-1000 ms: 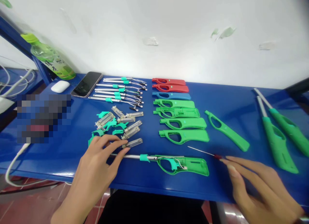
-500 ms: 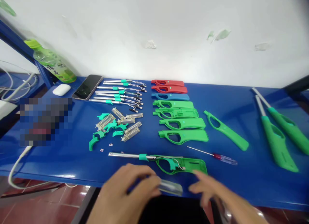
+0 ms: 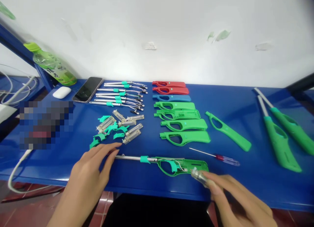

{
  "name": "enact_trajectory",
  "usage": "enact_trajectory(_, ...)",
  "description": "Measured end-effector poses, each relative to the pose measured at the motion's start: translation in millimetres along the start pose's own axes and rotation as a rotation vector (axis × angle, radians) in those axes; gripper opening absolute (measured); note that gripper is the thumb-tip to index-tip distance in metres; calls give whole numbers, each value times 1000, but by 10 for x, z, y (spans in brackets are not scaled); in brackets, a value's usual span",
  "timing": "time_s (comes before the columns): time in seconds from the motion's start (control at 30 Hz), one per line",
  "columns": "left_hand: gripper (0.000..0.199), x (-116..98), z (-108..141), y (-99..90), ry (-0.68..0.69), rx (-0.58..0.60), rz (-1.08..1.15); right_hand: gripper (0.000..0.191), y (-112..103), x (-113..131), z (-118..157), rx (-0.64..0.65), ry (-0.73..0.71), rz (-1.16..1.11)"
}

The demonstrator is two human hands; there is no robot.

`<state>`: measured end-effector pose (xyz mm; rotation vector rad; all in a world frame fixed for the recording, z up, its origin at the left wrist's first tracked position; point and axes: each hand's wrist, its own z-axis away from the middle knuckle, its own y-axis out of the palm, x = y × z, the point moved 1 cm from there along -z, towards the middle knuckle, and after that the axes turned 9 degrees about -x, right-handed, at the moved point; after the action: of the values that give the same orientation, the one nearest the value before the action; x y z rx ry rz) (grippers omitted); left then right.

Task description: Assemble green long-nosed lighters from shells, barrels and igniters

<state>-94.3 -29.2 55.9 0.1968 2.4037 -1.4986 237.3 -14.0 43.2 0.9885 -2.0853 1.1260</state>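
My right hand point(image 3: 235, 194) pinches a clear fuel tank point(image 3: 200, 177) with a metal valve end, over the handle of an open green lighter shell point(image 3: 196, 164). In that shell lie a teal trigger point(image 3: 174, 166), thin wires and a metal lighter tube point(image 3: 131, 158) with a teal collar, pointing left. My left hand point(image 3: 94, 168) is at the tube's tip, thumb and forefinger drawn close together; whatever is between them is too small or hidden to make out. Behind it lie loose teal triggers point(image 3: 119, 135) and several clear fuel tanks point(image 3: 133, 132).
Behind are metal tubes with wires point(image 3: 120, 96), red shell halves point(image 3: 171, 90), a blue one point(image 3: 174, 98) and green ones point(image 3: 188, 137). A screwdriver point(image 3: 227, 160) and whole green lighters point(image 3: 283, 145) lie right. Left stand a phone point(image 3: 88, 89), white case point(image 3: 61, 92) and bottle point(image 3: 54, 67).
The clear fuel tank has passed from my left hand to my right, which now holds it over the shell's handle. My left hand has moved left and forward to the tube's tip.
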Motion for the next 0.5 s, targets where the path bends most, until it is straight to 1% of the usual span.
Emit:
enact_trajectory(0.07,35,36,-3,10,-9,15,3,13,21,-81,-11,13,-14,15)
enact_trajectory(0.17,35,11,-8,10,-57,61,47,12,50,-158,-14,-4,-26,26)
enact_trajectory(0.37,37,14,-64,19,-150,165,134,14,83,-166,0,28,-48,34)
enact_trajectory(0.5,37,47,-89,43,-189,217,164,17,69,-167,6,19,-80,32)
